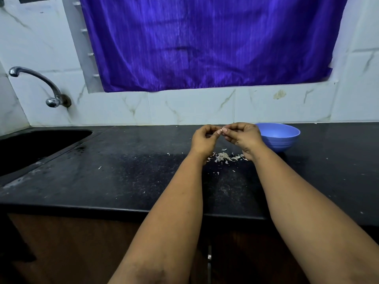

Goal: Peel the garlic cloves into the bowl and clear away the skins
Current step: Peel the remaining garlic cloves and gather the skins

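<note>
On the black counter (127, 181) a blue bowl (279, 140) stands just right of the hands. A heap of skins (224, 157) lies below them — papery, feather-light, easily scattered. The left hand (203, 140) and right hand (243, 137) pinch one garlic clove (219, 131) between fingertips — small, firm, probably slippery; best held by its ends.

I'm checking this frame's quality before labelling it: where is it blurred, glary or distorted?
Head view: the purple curtain is streaked with motion blur; wide-angle bending curves the black stone countertop edge; faint glare by the sink; the left hand, right hand and small garlic clove are soft.
</note>
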Available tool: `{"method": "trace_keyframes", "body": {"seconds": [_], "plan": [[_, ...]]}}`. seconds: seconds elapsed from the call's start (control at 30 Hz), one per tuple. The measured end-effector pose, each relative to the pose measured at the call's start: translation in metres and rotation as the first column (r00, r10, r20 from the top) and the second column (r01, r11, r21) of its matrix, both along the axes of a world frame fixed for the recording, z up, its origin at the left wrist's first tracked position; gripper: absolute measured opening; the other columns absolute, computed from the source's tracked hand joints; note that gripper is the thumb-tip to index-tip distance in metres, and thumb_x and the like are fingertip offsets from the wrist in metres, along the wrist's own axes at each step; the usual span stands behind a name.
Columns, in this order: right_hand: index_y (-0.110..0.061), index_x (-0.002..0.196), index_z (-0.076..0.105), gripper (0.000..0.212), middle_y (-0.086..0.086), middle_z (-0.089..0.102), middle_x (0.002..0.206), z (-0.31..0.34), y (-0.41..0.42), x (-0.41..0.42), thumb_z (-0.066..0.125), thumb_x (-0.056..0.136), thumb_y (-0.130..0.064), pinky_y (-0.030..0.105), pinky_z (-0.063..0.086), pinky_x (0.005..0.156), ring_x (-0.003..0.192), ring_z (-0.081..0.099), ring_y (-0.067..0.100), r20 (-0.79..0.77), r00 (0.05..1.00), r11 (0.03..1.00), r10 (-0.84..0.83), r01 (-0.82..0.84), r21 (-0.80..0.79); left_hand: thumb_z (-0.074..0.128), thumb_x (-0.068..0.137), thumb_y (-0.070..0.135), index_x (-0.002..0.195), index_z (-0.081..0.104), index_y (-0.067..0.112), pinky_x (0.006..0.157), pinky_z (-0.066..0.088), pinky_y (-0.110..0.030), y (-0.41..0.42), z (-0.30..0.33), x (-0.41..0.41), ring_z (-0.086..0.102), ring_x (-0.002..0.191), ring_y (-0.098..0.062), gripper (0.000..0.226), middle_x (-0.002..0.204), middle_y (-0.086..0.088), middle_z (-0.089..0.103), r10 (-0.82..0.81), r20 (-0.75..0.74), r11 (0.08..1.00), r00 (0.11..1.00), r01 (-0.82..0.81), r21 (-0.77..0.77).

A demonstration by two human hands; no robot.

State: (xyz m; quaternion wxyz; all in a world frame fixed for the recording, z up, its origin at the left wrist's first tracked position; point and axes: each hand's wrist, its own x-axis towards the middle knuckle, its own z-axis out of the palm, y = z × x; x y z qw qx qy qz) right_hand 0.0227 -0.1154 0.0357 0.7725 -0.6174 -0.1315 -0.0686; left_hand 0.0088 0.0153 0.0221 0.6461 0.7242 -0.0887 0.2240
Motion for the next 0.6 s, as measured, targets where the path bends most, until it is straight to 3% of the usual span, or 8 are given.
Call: {"method": "trace_keyframes", "body": {"seconds": [0.13, 0.23, 0.43, 0.6], "plan": [[-0.008, 0.077, 0.067, 0.011, 0.001, 0.071, 0.071, -0.001, 0.001, 0.0, 0.075, 0.078, 0.0, 0.019, 0.056, 0.069, 0.072, 0.068, 0.01, 0.06, 0.997, 0.995, -0.052, 0.057, -0.086, 0.063, 0.091, 0.012, 0.097, 0.066, 0.011, 0.079, 0.049, -0.022, 0.001, -0.001, 0.0, 0.058, 0.089, -0.013, 0.007, 0.092, 0.001, 0.067, -0.004, -0.008, 1.0, 1.0, 0.005, 0.015], [-0.013, 0.075, 0.068, 0.014, -0.001, 0.069, 0.073, -0.003, 0.003, 0.003, 0.077, 0.076, -0.002, 0.02, 0.055, 0.073, 0.073, 0.066, 0.007, 0.138, 0.983, 0.974, -0.124, 0.147, -0.173, 0.062, 0.091, 0.011, 0.095, 0.065, 0.012, 0.075, 0.047, -0.024, -0.001, -0.002, 0.0, 0.054, 0.078, -0.009, 0.005, 0.087, 0.003, 0.065, 0.016, -0.002, 1.0, 1.0, -0.016, 0.022], [-0.02, 0.071, 0.066, 0.02, -0.001, 0.069, 0.074, -0.005, 0.003, 0.007, 0.079, 0.075, -0.005, 0.028, 0.056, 0.08, 0.077, 0.065, 0.013, 0.231, 0.954, 0.946, -0.189, 0.241, -0.218, 0.064, 0.09, 0.016, 0.092, 0.067, 0.015, 0.072, 0.048, -0.026, -0.002, -0.002, 0.002, 0.052, 0.07, -0.006, 0.003, 0.084, 0.006, 0.066, 0.067, 0.01, 0.997, 0.998, -0.067, 0.034], [-0.022, 0.072, 0.064, 0.02, -0.003, 0.067, 0.074, -0.007, 0.006, 0.01, 0.077, 0.078, -0.008, 0.022, 0.054, 0.074, 0.074, 0.063, 0.01, 0.26, 0.94, 0.924, -0.222, 0.288, -0.25, 0.065, 0.09, 0.015, 0.09, 0.065, 0.016, 0.072, 0.048, -0.023, -0.004, -0.001, 0.0, 0.054, 0.073, -0.005, 0.001, 0.084, 0.006, 0.065, 0.072, 0.018, 0.997, 0.997, -0.072, 0.007]]}}
